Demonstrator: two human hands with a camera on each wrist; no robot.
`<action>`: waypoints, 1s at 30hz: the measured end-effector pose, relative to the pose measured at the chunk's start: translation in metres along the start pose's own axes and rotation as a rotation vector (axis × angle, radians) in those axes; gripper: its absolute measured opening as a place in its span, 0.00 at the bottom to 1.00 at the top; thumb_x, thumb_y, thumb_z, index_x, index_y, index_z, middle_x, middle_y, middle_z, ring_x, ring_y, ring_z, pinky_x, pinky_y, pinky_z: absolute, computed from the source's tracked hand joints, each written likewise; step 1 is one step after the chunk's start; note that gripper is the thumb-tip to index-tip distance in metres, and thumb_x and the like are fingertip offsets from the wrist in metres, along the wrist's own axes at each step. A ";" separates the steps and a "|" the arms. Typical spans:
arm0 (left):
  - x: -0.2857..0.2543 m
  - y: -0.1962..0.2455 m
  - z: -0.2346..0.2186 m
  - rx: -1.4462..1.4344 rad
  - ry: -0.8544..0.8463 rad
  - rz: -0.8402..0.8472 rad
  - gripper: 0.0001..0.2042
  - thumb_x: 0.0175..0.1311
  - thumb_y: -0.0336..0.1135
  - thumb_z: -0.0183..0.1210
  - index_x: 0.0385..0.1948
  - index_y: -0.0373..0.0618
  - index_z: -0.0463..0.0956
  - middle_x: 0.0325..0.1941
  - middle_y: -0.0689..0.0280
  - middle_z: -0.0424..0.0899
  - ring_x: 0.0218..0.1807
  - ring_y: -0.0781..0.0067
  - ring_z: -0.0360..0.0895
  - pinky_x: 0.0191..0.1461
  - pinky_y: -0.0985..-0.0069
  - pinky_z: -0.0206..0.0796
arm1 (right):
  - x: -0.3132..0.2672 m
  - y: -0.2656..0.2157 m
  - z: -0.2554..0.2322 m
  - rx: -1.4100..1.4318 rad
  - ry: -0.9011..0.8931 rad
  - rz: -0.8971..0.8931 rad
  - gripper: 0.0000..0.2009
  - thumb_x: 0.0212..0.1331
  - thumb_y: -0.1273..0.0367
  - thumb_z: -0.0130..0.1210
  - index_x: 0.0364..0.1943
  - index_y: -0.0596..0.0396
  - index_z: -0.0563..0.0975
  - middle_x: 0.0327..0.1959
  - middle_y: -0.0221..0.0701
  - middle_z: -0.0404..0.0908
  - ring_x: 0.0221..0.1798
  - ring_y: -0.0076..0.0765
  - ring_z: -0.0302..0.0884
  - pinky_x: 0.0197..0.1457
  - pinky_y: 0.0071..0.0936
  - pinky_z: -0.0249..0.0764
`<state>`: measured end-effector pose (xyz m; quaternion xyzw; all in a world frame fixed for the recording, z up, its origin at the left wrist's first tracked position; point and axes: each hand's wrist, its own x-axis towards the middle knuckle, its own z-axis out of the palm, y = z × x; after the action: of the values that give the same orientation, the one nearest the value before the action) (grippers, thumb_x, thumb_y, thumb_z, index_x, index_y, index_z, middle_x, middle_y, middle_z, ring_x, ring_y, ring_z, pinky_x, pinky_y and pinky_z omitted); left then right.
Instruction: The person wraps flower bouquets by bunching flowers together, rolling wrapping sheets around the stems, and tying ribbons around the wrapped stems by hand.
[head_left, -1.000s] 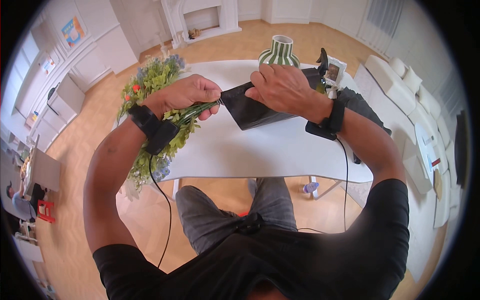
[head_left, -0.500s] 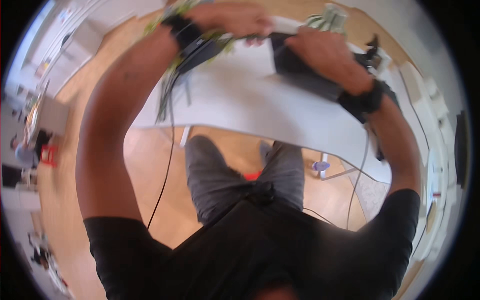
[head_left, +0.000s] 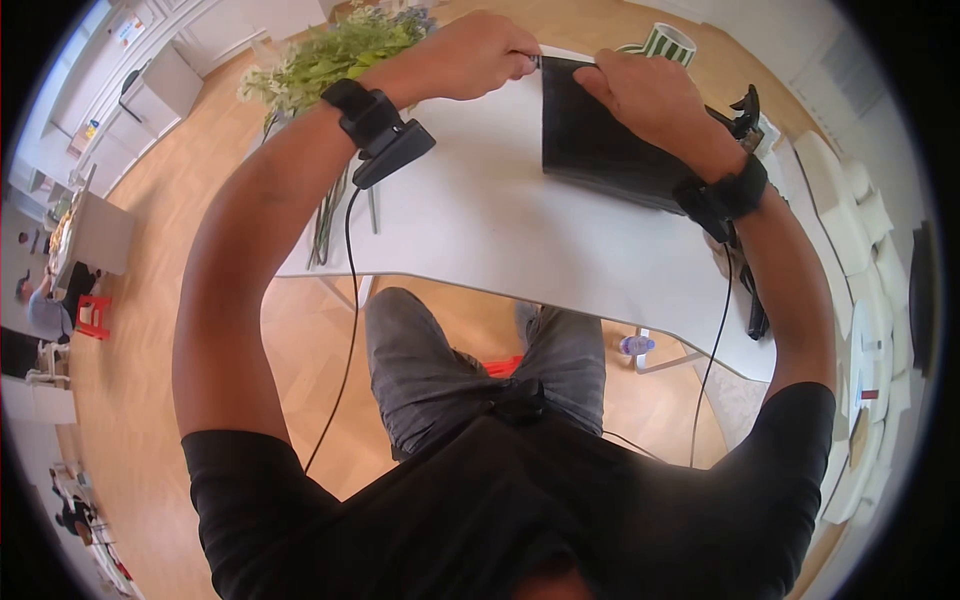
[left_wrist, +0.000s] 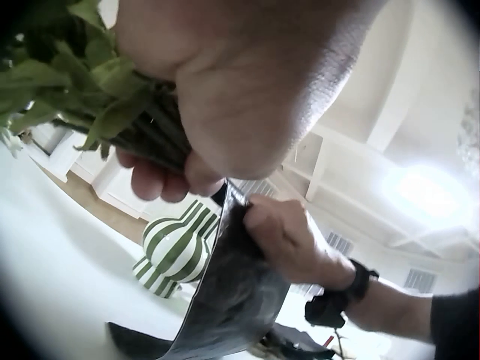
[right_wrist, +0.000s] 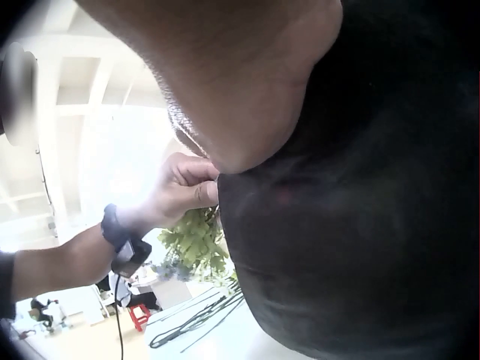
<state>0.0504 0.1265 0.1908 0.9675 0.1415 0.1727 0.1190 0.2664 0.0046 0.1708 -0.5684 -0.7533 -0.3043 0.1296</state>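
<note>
My left hand grips the stems of a flower bouquet, whose green leaves fill the upper left of the left wrist view. My right hand pinches the upper edge of a glossy black sheet, thumb on the near face. In the left wrist view the black sheet bends in a curve below the right hand. Its near corner reaches the left fingertips, and in the right wrist view the left hand is right at that edge. The stem ends are hidden inside the left hand.
A green-and-white striped vase stands behind the sheet. Loose green stems lie at the left of the white table. A black spray head rises at the right. A bottle is on the floor beneath.
Both hands have shifted upward in the head view as the view tilted. The bouquet now lies beyond the left wrist, and loose stems have come into sight on the table. Both holds continue.
</note>
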 end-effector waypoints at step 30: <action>0.002 0.015 -0.004 -0.545 -0.215 -0.126 0.15 0.68 0.31 0.54 0.52 0.32 0.76 0.28 0.68 0.80 0.24 0.85 0.70 0.31 0.84 0.64 | -0.012 -0.009 -0.016 -0.037 -0.073 0.039 0.25 0.69 0.49 0.45 0.29 0.58 0.75 0.26 0.38 0.81 0.26 0.44 0.81 0.26 0.37 0.76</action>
<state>0.0545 0.1135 0.1994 0.9019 0.1366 0.0933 0.3989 0.2596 -0.0156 0.1744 -0.5960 -0.7405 -0.2949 0.0972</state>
